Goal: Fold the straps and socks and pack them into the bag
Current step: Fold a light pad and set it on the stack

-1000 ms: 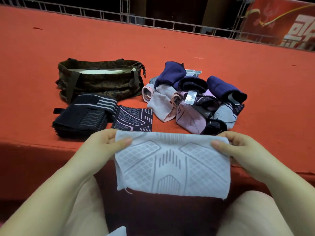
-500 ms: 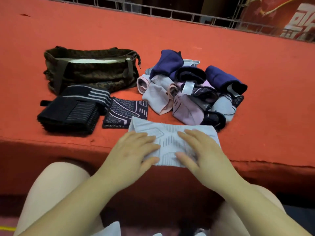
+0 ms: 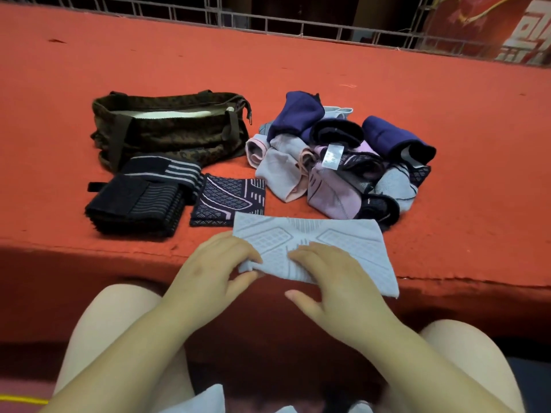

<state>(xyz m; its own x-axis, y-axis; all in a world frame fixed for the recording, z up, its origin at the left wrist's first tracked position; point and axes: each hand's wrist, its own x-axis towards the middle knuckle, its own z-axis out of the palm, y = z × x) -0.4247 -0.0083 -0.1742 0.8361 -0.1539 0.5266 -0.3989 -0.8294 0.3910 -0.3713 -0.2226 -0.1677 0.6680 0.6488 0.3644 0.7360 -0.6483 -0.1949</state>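
A pale grey patterned sock [image 3: 351, 245] lies flat at the near edge of the red carpeted ledge [image 3: 447, 144]. My left hand [image 3: 214, 269] pinches its near left corner between thumb and fingers. My right hand [image 3: 334, 278] rests on its middle with fingers spread, pressing it down. A dark camouflage bag [image 3: 167, 129] stands open at the back left. In front of it lie folded black straps [image 3: 137, 201] and a folded navy patterned sock [image 3: 229, 201]. A heap of unfolded socks [image 3: 343, 162] in navy, pink and grey sits to the right.
A metal railing [image 3: 268, 22] runs along the far side of the ledge, with a red banner [image 3: 507, 28] behind it at the right. My bare knees [image 3: 119, 317] are below the ledge's front edge. White cloth [image 3: 208, 397] shows at the bottom.
The grey sock, held up stretched between both hands a second ago, now lies on the ledge. My left hand has shifted to its left corner and lifts it; my right hand presses the middle.
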